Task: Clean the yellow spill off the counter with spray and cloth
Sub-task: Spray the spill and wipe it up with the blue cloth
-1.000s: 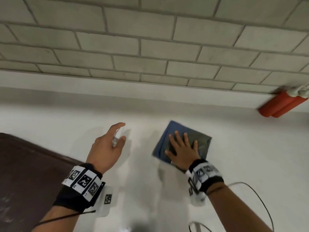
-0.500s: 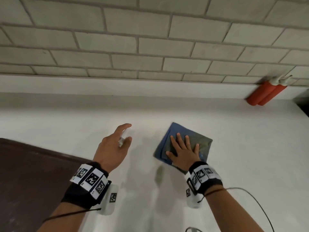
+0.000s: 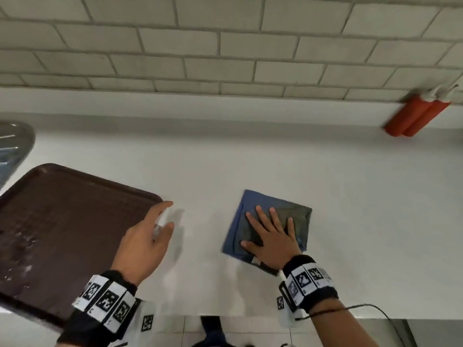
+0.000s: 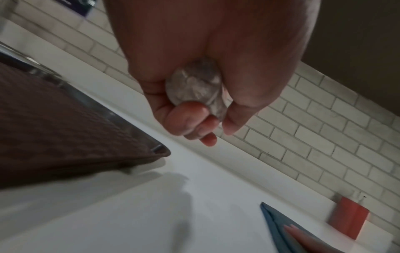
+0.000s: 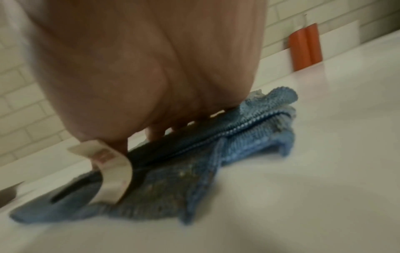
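Observation:
A folded blue cloth (image 3: 250, 216) with a dark stained patch lies on the white counter (image 3: 363, 209). My right hand (image 3: 271, 236) presses flat on it with fingers spread; in the right wrist view the cloth (image 5: 249, 137) bunches under the palm. My left hand (image 3: 150, 234) grips a small clear spray bottle (image 3: 161, 221) beside the corner of the brown tray. The bottle's round base (image 4: 194, 85) shows in the left wrist view, with fingers (image 4: 190, 116) curled round it. No yellow spill shows on the counter.
A brown tray (image 3: 62, 221) lies on the counter at the left. Two red bottles (image 3: 416, 116) stand against the tiled wall at the back right. A metal sink edge (image 3: 12, 146) shows at the far left. The counter's front edge runs just below my wrists.
The view has drawn back and shifted, so more of the tray and the counter's front edge show. My left hand with the bottle now sits next to the tray corner. The right hand stays on the cloth.

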